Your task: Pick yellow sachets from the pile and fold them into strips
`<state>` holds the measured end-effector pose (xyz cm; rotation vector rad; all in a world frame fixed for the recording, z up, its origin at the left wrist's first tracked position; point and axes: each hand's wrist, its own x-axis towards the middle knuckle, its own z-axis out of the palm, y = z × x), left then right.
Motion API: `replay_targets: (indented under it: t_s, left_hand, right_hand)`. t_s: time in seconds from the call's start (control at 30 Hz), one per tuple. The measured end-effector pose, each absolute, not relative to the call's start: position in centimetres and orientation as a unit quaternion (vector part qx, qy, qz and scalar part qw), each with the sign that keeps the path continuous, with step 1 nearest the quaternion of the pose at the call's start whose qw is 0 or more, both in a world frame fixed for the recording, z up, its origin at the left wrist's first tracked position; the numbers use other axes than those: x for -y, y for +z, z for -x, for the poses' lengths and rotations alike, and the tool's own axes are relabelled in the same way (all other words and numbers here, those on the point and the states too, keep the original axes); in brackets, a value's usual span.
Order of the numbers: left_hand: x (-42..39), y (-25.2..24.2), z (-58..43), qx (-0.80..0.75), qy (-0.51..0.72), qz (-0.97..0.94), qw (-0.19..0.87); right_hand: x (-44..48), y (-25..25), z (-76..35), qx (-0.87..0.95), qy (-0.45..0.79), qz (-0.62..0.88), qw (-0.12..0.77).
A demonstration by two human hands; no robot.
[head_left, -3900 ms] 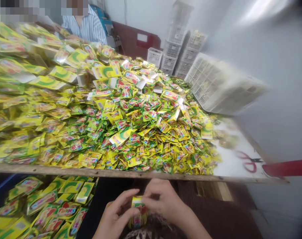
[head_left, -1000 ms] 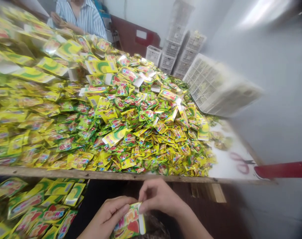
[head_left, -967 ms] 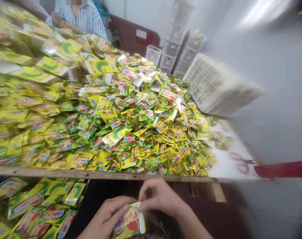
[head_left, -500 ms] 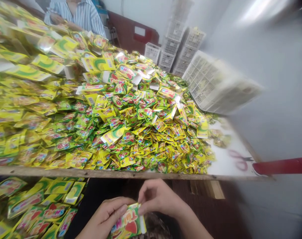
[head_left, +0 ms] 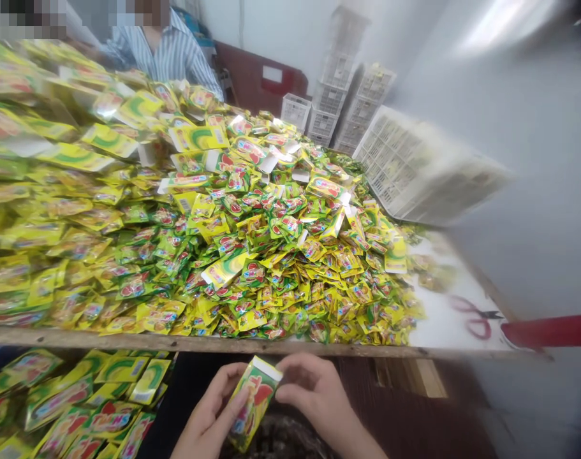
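Note:
Below the table's near edge, both my hands hold one yellow-green carton (head_left: pixel 252 401) printed with a red fruit. My left hand (head_left: pixel 208 421) wraps its lower part with the thumb across the front. My right hand (head_left: pixel 316 398) pinches the carton's white top flap between finger and thumb. The carton stands tilted, top end up. A huge heap of small yellow-green sachets (head_left: pixel 252 255) covers the table (head_left: pixel 443 312) in front of me, with several flat and folded cartons (head_left: pixel 199 137) lying on top of it.
More finished cartons (head_left: pixel 80 401) lie piled at lower left under the table edge. Pink-handled scissors (head_left: pixel 474 315) rest on the table's right end by a red bar (head_left: pixel 553 331). White crates (head_left: pixel 414 166) stack behind. A person in a striped shirt (head_left: pixel 170 54) works at the far side.
The carton has turned from lying flat with its printed face up to standing more upright, flap end on top. My right fingers shifted onto that top flap. The view tilted down slightly.

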<state>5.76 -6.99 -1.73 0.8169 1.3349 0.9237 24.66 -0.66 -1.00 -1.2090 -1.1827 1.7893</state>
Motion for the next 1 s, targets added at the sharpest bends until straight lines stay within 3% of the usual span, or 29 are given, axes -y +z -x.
replay_targets:
  t_s: [0.17,0.43,1.0]
  left_hand:
    - [7.2,-1.8,-7.2,-0.51,0.445,-0.303,0.671]
    - [7.4,-2.1,-6.3,-0.519,0.376,-0.381,0.666]
    - [7.2,-0.8,-6.2,-0.517,0.351,-0.427,0.654]
  right_hand:
    - [0.4,-1.2,-24.8,0.526,0.591,0.484,0.373]
    - [0.6,-1.7,-24.2,0.375,0.739,0.438,0.347]
    - [-1.0,-0.8,-25.8,0.501,0.681,0.455,0.281]
